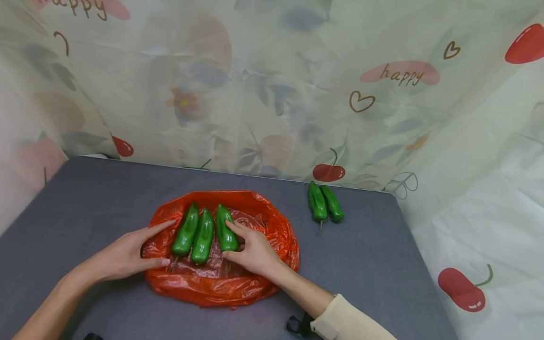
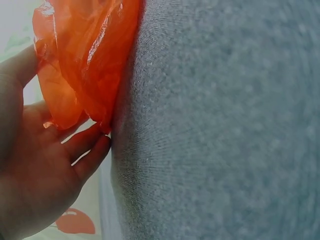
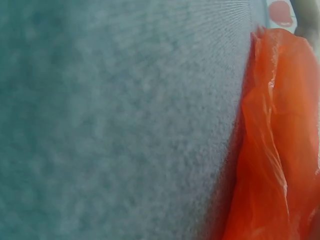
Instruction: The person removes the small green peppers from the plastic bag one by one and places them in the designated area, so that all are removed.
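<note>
A red plastic bag (image 1: 272,208) lies on the table, its rim folded into a wide ring. Inside it are three green peppers, two side by side on the left, the leftmost pepper (image 1: 186,231) and the middle pepper (image 1: 202,238). My right hand (image 1: 255,252) reaches over the bag's right side and grips the third pepper (image 1: 224,224) between fingers and thumb. At the left rim, my left hand (image 1: 127,252) rests against the bag with fingers spread. The left wrist view shows those fingers extended along the orange-red plastic (image 2: 97,55). No right-hand fingers show clearly in the right wrist view.
Two more green peppers, one (image 1: 316,203) beside another (image 1: 332,204), lie at the back of the grey table (image 1: 365,269), right of the bag. A printed curtain (image 1: 263,94) hangs behind the table. Something small and black (image 1: 299,326) shows by the right sleeve.
</note>
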